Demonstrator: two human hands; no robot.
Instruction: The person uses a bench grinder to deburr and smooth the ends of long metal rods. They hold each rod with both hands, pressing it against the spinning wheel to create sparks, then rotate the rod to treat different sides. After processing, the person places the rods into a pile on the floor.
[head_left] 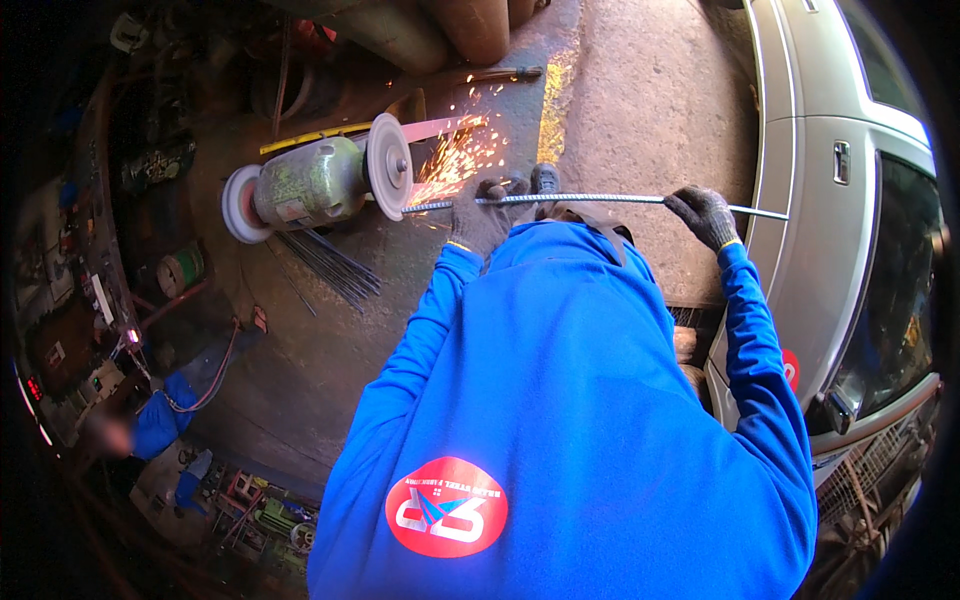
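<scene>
A long ribbed steel rod (pixel 620 198) runs level across the middle of the view. My left hand (pixel 487 212), in a dark glove, grips it close to the tip. My right hand (pixel 706 216), also gloved, holds it further back, with a thin tail of rod sticking out to the right. The rod's tip touches the grey grinding wheel (pixel 388 166) of a green bench grinder (pixel 310 182). Orange sparks (pixel 455 155) spray up and to the right from the contact point. My blue jacket fills the lower middle of the view.
A second wheel (pixel 240 205) sits on the grinder's left end. A bundle of thin rods (pixel 335 265) lies below it. A silver car (pixel 850 230) stands close on the right. Cylinders (pixel 470 25) stand at the top. Another person in blue (pixel 155 420) crouches at lower left among clutter.
</scene>
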